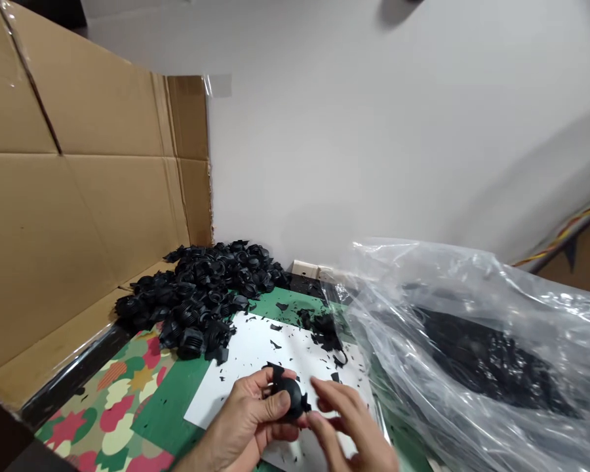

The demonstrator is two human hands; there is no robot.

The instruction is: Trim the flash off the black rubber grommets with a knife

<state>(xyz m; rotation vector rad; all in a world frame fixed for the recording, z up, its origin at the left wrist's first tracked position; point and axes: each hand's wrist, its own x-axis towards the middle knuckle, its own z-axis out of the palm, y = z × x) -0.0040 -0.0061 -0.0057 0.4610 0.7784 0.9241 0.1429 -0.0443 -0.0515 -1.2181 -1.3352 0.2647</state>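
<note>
My left hand [248,419] is closed around a round black rubber part [288,395] with ragged flash at its edge, held low over a white sheet [255,367]. My right hand [347,419] is right beside it, fingers bent toward the part's right edge, pinching at the flash there; what is between the fingertips is too small to see. Behind the sheet lies a heap of several similar black rubber parts [201,295].
A big cardboard sheet [78,196] stands along the left. A clear plastic bag [472,347] with black pieces inside fills the right. Black trimmings [324,331] are scattered over the white sheet and the green patterned mat [122,400]. A white wall rises behind.
</note>
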